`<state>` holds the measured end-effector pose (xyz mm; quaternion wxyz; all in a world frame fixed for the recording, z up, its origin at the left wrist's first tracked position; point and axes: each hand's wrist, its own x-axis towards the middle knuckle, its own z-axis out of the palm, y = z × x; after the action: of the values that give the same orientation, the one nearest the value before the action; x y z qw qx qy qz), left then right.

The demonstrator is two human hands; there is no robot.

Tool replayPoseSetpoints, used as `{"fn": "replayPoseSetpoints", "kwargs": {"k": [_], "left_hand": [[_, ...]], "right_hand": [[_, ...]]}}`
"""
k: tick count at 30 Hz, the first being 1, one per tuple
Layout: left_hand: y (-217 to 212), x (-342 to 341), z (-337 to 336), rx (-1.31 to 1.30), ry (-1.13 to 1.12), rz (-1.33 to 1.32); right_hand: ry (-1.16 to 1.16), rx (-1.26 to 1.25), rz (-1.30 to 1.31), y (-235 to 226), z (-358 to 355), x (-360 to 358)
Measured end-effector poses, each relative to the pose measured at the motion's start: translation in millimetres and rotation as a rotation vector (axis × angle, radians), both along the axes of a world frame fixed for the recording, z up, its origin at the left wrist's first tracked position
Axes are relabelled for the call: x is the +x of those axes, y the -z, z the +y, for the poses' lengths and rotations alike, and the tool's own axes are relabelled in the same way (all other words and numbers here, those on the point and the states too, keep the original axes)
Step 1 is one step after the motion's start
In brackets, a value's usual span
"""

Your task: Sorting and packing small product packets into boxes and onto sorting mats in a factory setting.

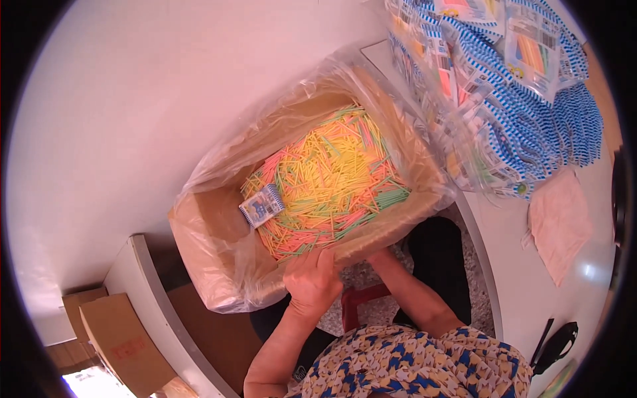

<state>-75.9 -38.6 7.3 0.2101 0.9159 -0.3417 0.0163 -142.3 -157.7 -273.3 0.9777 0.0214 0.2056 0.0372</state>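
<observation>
Frame centre: left hand (312,282) gripping the near rim of the plastic-lined box (219,265) of coloured sticks (332,179); right hand hidden beneath the box, fingers' state untellable.

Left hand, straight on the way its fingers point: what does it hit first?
Probably the pile of coloured sticks inside the plastic-lined cardboard box. The left hand grips the box's near rim, its fingers pointing into the box; depth is unclear.

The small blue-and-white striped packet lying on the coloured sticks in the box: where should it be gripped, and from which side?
Probably by its long edges, coming straight down from above. The small blue-and-white striped packet lies flat and loose on top of the pile of thin coloured sticks, near the left wall of the plastic-lined cardboard box, so side approaches look blocked.
</observation>
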Motion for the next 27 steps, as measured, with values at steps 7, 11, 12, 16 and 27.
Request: {"fn": "replayPoseSetpoints", "kwargs": {"k": [7,11,12,16,27], "left_hand": [[3,-11,-5,-0.028,0.040,-0.028],[0,-18,6,0.156,0.013,-0.031],[0,-21,6,0.196,-0.002,0.001],[-7,-24,-1,0.174,0.108,0.082],[-18,-11,10,0.250,0.177,0.300]], "right_hand": [[-0.545,-0.499,0.182,-26,-35,-44],[-0.617,-1.165,0.210,-115,-49,-71],[-0.624,-1.294,0.111,-140,-60,-84],[-0.472,-1.872,-0.073,-215,-93,-127],[0.323,-3.175,0.123,-528,-236,42]]}}
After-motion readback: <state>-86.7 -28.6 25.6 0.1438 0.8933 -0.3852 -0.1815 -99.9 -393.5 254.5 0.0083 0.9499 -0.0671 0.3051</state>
